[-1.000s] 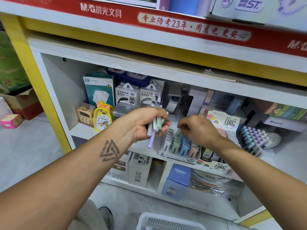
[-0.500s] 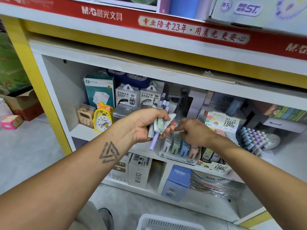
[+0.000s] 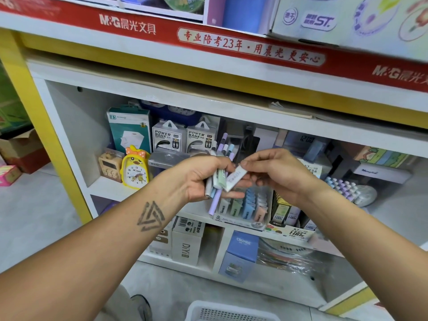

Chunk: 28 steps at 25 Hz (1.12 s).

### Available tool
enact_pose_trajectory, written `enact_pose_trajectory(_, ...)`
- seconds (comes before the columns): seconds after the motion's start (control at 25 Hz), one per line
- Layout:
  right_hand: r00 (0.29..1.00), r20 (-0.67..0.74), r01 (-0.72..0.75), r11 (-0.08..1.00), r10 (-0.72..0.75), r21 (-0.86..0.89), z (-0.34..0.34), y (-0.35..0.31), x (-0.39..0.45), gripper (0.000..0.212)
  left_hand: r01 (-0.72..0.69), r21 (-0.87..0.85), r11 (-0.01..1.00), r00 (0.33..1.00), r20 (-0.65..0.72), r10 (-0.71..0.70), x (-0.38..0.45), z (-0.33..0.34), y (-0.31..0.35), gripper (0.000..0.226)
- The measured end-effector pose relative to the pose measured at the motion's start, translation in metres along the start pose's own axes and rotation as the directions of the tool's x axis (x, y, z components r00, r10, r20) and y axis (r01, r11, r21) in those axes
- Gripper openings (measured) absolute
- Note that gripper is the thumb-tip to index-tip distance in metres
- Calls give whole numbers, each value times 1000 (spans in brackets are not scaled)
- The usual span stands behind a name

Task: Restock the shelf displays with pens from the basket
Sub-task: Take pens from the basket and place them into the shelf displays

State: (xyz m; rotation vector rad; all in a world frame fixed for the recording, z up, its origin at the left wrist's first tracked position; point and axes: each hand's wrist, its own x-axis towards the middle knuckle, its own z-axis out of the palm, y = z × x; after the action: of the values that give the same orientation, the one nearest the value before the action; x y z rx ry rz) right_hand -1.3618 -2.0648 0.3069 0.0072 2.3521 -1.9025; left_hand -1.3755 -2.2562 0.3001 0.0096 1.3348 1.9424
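Note:
My left hand (image 3: 203,177) grips a bundle of pastel pens (image 3: 218,174), purple, blue, green and grey, their caps sticking up above my fingers and a purple barrel hanging below. My right hand (image 3: 275,174) pinches a small white flat pack (image 3: 236,178) at its upper end, right beside the bundle. Both hands hover in front of a clear display box (image 3: 245,208) of pastel packs on the middle shelf. The white basket (image 3: 222,311) shows at the bottom edge.
The shelf holds power bank boxes (image 3: 184,136), a yellow duck clock (image 3: 135,167), a teal box (image 3: 129,128) and a rack of pastel pens (image 3: 342,187) at the right. Boxes stand on the lower shelf (image 3: 187,246). A red branded strip (image 3: 208,40) runs above.
My right hand came back from the display box toward the left hand and now pinches the white flat pack beside the pen bundle. The left hand lifted slightly.

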Motion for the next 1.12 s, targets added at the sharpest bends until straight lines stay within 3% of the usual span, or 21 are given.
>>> enact_pose_trajectory(0.16,998,-64,24,995,-18,93,-22,-2,-6,8,12,3,1000,996,-84,-12,7,-3,-3,26)
enact_pose_trajectory(0.36,988,-76,132,991,-134,-25,-42,-2,-14,13,2,52,999,987,-158,6,13,-2,-3,7)
enact_pose_trajectory(0.44,984,-46,163,969,-175,-187,-50,-1,-18,9,-25,57,998,981,-193,36,14,-1,-3,11)
enact_pose_trajectory(0.48,980,-39,171,924,-195,-341,-54,1,-19,7,-34,59,998,979,-201,45,15,-1,-3,13)
enact_pose_trajectory(0.56,970,-27,163,726,-242,-669,-60,5,-18,10,-39,66,997,978,-200,51,15,1,-4,14)
enact_pose_trajectory(0.64,959,10,169,546,-282,-821,-61,10,-15,20,-35,79,996,980,-194,50,16,2,-5,15)
enact_pose_trajectory(0.96,914,103,216,256,-392,-942,-58,17,3,18,9,66,998,982,-189,4,23,-1,-7,11)
enact_pose_trajectory(1.12,936,213,238,56,-281,-970,-47,31,20,17,24,88,996,984,-180,-8,24,-1,-8,10)
